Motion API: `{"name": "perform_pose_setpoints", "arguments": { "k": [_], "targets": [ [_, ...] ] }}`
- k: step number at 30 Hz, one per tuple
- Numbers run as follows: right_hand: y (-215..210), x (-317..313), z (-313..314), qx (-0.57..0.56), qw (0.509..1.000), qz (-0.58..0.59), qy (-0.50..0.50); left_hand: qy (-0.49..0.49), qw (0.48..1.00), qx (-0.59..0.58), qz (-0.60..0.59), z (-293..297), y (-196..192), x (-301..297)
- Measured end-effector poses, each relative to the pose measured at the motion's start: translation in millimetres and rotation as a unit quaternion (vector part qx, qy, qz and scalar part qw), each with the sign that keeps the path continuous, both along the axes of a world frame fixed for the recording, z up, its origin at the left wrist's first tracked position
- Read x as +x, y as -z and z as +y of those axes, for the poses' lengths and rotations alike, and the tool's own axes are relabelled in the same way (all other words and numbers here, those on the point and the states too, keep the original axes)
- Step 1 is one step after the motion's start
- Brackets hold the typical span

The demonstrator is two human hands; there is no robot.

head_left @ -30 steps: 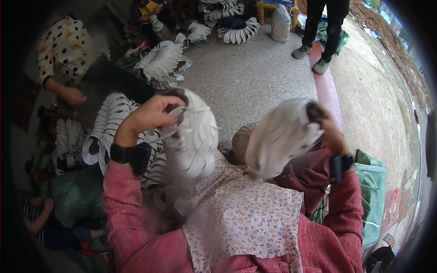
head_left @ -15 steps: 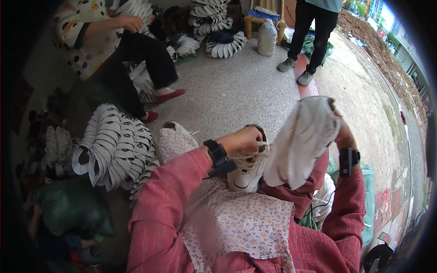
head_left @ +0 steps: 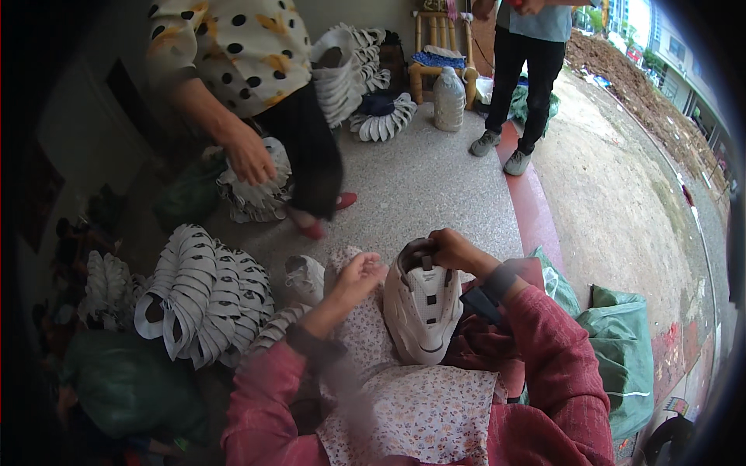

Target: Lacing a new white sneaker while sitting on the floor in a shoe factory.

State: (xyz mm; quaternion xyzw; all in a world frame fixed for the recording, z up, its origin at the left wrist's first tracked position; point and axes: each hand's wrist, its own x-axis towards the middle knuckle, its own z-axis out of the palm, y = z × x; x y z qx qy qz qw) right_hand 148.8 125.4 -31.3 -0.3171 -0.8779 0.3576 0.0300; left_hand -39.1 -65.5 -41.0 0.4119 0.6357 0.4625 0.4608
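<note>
Hands [head_left: 404,264] on white shoe upper [head_left: 423,307]

White shoe upper [head_left: 423,307], grey trim, centre. Apron [head_left: 420,412]: pale, small floral print, 6 o'clock. Sleeves [head_left: 556,373]: red-pink, fine stripe. Stacked shoe uppers [head_left: 206,291]: white with black marks, 9 o'clock. Blouse [head_left: 233,46]: cream, black and yellow spots, 11 o'clock. Sacks [head_left: 622,349]: green, 4 o'clock. Floor [head_left: 435,186]: speckled grey, red edge.
</note>
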Motion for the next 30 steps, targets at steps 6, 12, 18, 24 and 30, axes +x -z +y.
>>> {"name": "perform_pose_setpoints", "arguments": {
  "k": [6,12,18,24,30],
  "targets": [
    [6.2,-14.6,-3.0,-0.163,0.965,0.199,-0.060,0.048,0.998,0.025,0.029,0.2,3.2,35.9],
    [21.7,-19.5,-20.7,-0.129,0.956,0.262,0.035,0.064,0.981,-0.090,0.161,11.6,-14.1,41.5],
    [38.7,-15.6,-13.0,-0.152,0.958,0.241,0.018,0.046,0.898,-0.060,0.434,13.3,-5.4,48.8],
    [32.7,0.5,-7.4,-0.100,0.972,0.212,-0.006,0.070,0.949,-0.036,0.305,11.2,-10.3,55.5],
    [31.0,-0.6,-1.5,-0.111,0.987,0.116,0.024,0.096,0.937,-0.031,0.335,25.8,-3.6,51.8]
  ]
}}
